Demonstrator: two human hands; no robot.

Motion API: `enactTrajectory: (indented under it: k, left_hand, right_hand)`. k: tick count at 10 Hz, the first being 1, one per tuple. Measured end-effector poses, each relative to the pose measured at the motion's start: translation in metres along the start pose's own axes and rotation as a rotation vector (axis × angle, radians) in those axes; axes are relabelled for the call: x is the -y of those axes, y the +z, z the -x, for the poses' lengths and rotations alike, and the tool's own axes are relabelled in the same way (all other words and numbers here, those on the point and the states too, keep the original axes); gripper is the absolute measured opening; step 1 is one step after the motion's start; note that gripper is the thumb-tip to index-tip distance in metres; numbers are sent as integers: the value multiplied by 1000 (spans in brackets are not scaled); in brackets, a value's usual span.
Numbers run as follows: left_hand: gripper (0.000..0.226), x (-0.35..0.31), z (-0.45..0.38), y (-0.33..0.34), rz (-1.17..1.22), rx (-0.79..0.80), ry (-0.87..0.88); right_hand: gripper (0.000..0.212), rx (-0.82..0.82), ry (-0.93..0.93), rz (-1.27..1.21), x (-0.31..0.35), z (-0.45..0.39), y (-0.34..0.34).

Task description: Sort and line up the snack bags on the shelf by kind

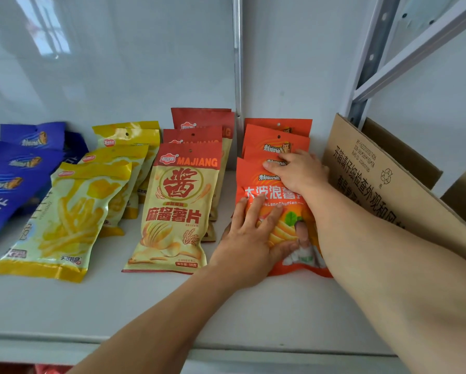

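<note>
Your front orange bag (285, 255) lies flat at the near end of the orange row (277, 136), which sits at the right of the shelf (145, 306), just beside the cardboard box (388, 184). Your left hand (253, 238) presses on its lower half with fingers spread and straight, gripping nothing; your right hand (298, 171) lies flat across its top edge and the bag behind, likely to square the overlapping stack. The film is glossy, puffed and slippery, so flat palms probably steer it better than a pinch. To the left run the red-and-cream bags (177, 209), the yellow bags (72, 211) and the blue bags (7, 179), each kind shingled front to back.
</note>
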State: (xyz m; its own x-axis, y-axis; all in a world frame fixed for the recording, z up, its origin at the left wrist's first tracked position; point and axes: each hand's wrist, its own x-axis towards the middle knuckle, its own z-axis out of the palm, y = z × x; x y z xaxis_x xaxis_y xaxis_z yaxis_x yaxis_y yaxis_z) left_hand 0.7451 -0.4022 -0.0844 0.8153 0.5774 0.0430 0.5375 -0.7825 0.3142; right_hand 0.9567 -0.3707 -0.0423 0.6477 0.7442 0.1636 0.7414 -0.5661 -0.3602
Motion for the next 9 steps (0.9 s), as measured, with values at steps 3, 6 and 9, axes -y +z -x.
enactTrajectory:
  k: [3, 6, 9]
  left_hand:
    - [89, -2, 4, -4, -67, -127, -3]
    - [80, 1, 7, -12, -98, -205, -4]
    - [66, 15, 10, -48, 169, -364, 23]
  right_hand:
    - [67, -110, 21, 80, 10, 8, -16]
    - [56, -122, -45, 22, 20, 24, -33]
    - [52, -218, -126, -135, 34, 53, -53]
